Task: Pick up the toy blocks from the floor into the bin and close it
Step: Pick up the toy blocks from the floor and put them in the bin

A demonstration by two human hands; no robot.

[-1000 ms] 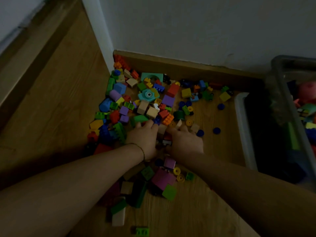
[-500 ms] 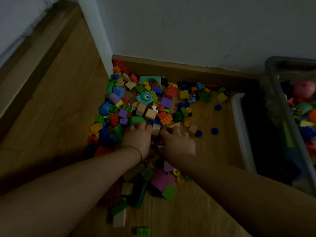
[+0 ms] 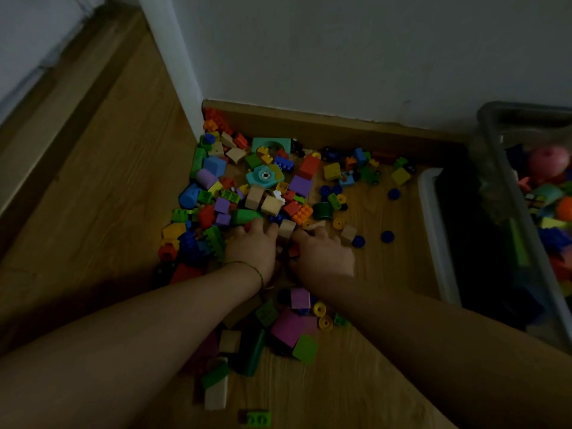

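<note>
A heap of colourful toy blocks (image 3: 266,187) lies on the wooden floor in the wall corner. My left hand (image 3: 252,247) and my right hand (image 3: 323,257) lie palm down side by side on the near part of the heap. Their fingers curl down over blocks. A pale wooden block (image 3: 286,229) and a red block (image 3: 293,251) show in the gap between them; what lies under the palms is hidden. The clear plastic bin (image 3: 492,140) stands at the right, partly filled with toys. Its white-rimmed lid (image 3: 431,218) lies beside it.
More blocks (image 3: 291,326) lie near me between my forearms, with a green brick (image 3: 258,418) at the bottom edge. Blue discs (image 3: 387,236) are scattered towards the lid. A wooden skirting board (image 3: 325,126) and a white wall close the back.
Both hands stay on the same part of the heap, their fingers drawing a little closer together around the blocks between them. The view has shifted slightly.
</note>
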